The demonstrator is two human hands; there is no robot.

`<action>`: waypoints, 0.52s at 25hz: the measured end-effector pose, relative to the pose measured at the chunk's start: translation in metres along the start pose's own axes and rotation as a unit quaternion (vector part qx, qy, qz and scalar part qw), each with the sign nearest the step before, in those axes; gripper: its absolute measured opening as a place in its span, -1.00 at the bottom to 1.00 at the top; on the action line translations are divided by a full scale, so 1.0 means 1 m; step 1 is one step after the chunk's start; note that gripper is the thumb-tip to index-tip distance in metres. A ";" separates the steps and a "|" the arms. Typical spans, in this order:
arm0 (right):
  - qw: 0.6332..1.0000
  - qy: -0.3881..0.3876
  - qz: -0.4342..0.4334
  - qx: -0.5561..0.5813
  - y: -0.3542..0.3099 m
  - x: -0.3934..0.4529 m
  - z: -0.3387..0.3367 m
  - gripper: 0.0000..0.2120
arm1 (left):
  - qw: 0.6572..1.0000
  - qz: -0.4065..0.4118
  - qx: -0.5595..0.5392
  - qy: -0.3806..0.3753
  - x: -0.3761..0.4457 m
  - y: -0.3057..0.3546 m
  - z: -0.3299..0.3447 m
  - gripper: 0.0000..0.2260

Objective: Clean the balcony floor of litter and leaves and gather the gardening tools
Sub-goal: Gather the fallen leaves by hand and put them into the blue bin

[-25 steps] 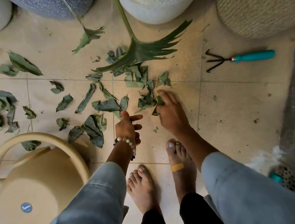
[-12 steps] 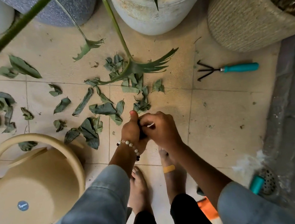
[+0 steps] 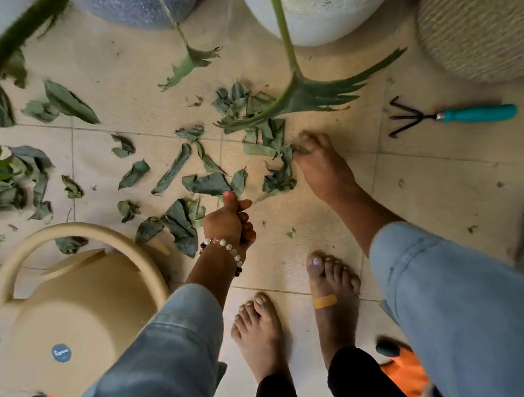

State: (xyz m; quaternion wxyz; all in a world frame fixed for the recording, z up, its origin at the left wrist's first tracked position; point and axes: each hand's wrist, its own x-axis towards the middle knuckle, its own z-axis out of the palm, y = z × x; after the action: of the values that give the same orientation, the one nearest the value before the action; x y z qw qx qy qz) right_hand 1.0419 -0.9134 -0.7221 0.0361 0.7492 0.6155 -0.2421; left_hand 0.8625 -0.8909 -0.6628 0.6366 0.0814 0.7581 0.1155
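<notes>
Green leaves [image 3: 207, 185] lie scattered over the beige tiled floor [image 3: 434, 204], thickest in a pile [image 3: 267, 139] ahead of my bare feet. My left hand [image 3: 229, 223], with a bead bracelet at the wrist, is curled thumb-up around gathered leaf pieces that are mostly hidden in the fist. My right hand [image 3: 322, 165] reaches forward to the pile's right edge, its blurred fingers bent over a leaf there. A small hand rake [image 3: 476, 114] with a teal handle and black prongs lies on the floor to the right, apart from both hands.
A beige watering can [image 3: 72, 318] stands at lower left. A white pot [image 3: 313, 3], a blue-grey pot [image 3: 140, 3] and a woven planter [image 3: 487, 9] line the back. A plant frond [image 3: 308, 98] hangs over the pile. Orange gloves [image 3: 405, 374] lie behind my feet.
My right hand passed leaves into my left hand, then moved forward to the pile again. My left hand closed around them and stayed near my feet.
</notes>
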 end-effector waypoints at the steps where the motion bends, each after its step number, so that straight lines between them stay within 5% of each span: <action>1: 1.000 0.009 -0.013 -0.026 0.000 -0.004 0.006 -0.71 | 1.000 -0.002 0.003 0.001 0.001 0.001 -0.004 -0.55; 5: 0.997 0.077 0.023 0.016 0.012 -0.012 0.013 -0.89 | 1.000 -0.012 0.014 -0.003 0.003 0.003 -0.014 -0.47; 8: 0.950 0.121 0.125 0.260 0.005 -0.029 -0.005 -0.90 | 1.000 -0.018 0.022 -0.006 -0.004 -0.001 -0.015 -0.48; 11: 0.901 0.122 0.035 0.416 -0.045 -0.071 -0.021 -0.89 | 0.995 -0.064 -0.013 -0.072 -0.018 -0.009 -0.006 -0.50; 13: 0.916 0.088 -0.067 0.386 -0.075 -0.093 -0.024 -0.92 | 0.992 -0.086 -0.032 -0.089 -0.021 -0.017 -0.003 -0.52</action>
State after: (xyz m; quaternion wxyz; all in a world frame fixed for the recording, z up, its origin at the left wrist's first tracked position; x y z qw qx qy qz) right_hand 0.9674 -0.9710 -0.6443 -0.3269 0.6799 0.5237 -0.3958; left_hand 0.8636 -0.9135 -0.6476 0.7113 0.0061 0.6986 0.0768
